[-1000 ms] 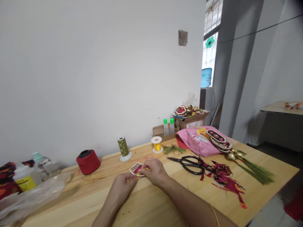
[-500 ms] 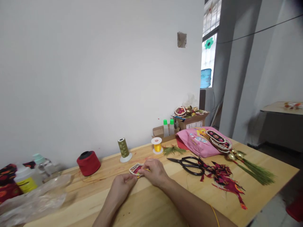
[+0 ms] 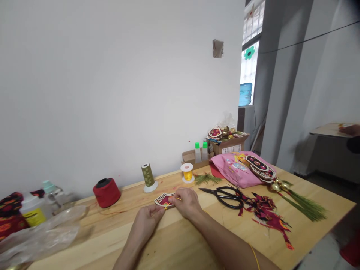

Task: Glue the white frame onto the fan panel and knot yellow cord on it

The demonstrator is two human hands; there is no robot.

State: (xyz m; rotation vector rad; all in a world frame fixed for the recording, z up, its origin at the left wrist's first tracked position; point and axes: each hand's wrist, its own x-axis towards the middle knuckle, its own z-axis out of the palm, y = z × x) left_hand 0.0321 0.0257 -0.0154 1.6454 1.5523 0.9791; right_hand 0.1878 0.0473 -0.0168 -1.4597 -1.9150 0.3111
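Observation:
A small fan-shaped ornament with a cream lattice border and dark red patterned fabric lies on the table in front of me. Yellow cord runs across its lower edge between my two hands. My left hand is closed, thumb and fingertips pinching the cord at the ornament's lower edge. Over the ornament's right side, my right hand pinches another part of the cord and hides that side. More yellow cord lies along my right forearm.
Black scissors lie right of my hands beside dark red fabric scraps. Behind stand a yellow cord spool, a green thread cone and a red thread cone. A pink bag bears tasselled ornaments; plastic wrap lies left.
My right hand has shifted slightly up and right, and a length of yellow cord now shows stretched between my hands. A hand has appeared at the far right table.

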